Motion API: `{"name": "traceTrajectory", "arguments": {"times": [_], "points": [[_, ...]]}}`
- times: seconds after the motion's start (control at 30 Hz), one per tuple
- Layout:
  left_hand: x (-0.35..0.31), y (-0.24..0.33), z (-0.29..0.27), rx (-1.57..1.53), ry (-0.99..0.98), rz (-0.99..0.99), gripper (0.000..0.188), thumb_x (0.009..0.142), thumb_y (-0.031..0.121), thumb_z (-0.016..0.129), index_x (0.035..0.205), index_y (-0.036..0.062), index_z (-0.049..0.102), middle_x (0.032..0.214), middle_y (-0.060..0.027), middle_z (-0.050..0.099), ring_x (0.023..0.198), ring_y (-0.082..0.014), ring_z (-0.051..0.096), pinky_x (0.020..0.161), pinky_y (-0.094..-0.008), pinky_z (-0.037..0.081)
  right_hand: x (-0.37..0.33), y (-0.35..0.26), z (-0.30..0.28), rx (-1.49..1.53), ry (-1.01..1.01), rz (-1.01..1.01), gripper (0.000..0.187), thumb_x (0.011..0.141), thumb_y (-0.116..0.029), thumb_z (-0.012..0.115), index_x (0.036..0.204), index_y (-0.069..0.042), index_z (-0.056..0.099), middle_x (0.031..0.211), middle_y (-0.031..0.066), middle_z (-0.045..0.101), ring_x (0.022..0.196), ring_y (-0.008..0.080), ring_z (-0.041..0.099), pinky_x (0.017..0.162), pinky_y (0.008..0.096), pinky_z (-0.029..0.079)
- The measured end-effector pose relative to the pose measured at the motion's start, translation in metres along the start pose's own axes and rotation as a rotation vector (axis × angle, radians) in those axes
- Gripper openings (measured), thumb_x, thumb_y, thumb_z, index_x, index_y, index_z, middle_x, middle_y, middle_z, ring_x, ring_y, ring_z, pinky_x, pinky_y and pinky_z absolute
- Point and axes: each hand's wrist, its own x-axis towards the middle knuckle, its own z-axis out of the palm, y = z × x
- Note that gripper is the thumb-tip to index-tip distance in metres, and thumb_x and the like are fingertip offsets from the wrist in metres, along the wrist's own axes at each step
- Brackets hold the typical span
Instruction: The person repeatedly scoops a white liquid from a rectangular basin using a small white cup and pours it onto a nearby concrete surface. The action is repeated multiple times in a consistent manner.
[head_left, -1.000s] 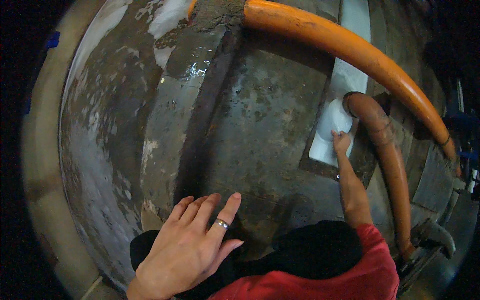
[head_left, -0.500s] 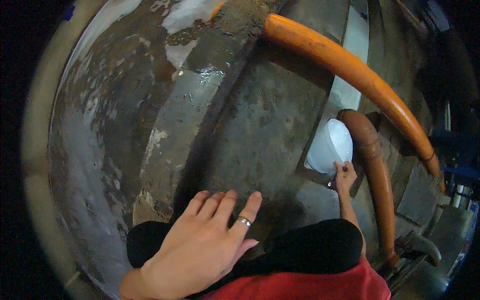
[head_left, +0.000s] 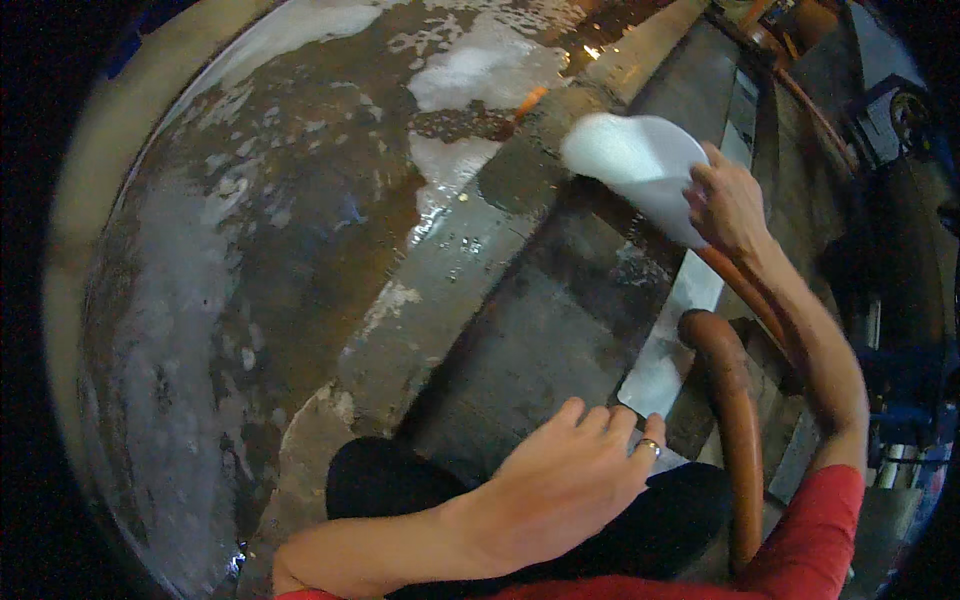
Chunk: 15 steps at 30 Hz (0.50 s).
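Note:
My right hand [head_left: 732, 203] grips the rim side of a small white bucket [head_left: 668, 200], lifted and tipped toward the left. White foam [head_left: 608, 145] bulges at its mouth on the side away from the hand, and drops hang below it. The bucket hides part of the orange pipe behind it. Over my knees, my left hand [head_left: 570, 480] holds nothing; its fingers are apart, and a ring sits on one finger. Beyond the tipped bucket lies a vat [head_left: 290, 300] of brown liquid streaked with foam.
A concrete ledge [head_left: 400, 345] runs between the vat and a dark sunken floor strip [head_left: 540, 345]. On the right stand a rust-orange pipe [head_left: 735, 420] and a pale flat strip [head_left: 690, 290]. The vat's pale rim [head_left: 75, 210] curves along the left. Dark machinery [head_left: 905, 120] stands at far right.
My right hand has raised the bucket from low on the right, up and leftward, tilting it toward the vat. My left hand has moved right. The view has shifted.

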Motion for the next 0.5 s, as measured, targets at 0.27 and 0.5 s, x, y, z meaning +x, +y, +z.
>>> {"name": "traceTrajectory", "arguments": {"times": [0.27,0.5], "points": [[-0.011,-0.002,-0.002,0.075,-0.025,-0.054,0.053,0.092,0.032,0.055,0.13,-0.0037,0.049,0.1,-0.0174,0.06,0.094,-0.0308,0.06,0.085,-0.0409,0.045,0.171,-0.085,0.006,-0.493,0.028,-0.246,0.017,0.077,-0.019,0.064,0.092,-0.012,0.07,0.117,0.0196,0.053,0.111,0.0293,0.054,0.094,0.048,0.036],[-0.004,0.004,0.001,0.099,-0.097,-0.082,0.055,0.092,0.033,0.054,0.133,-0.0029,0.045,0.103,-0.0191,0.06,0.096,-0.0316,0.06,0.09,-0.0416,0.045,0.235,-0.089,0.0,-0.609,0.423,-0.201,0.062,0.067,-0.039,0.074,0.116,-0.003,0.062,0.119,0.0186,0.055,0.117,0.0338,0.051,0.096,0.0567,0.035]]}}
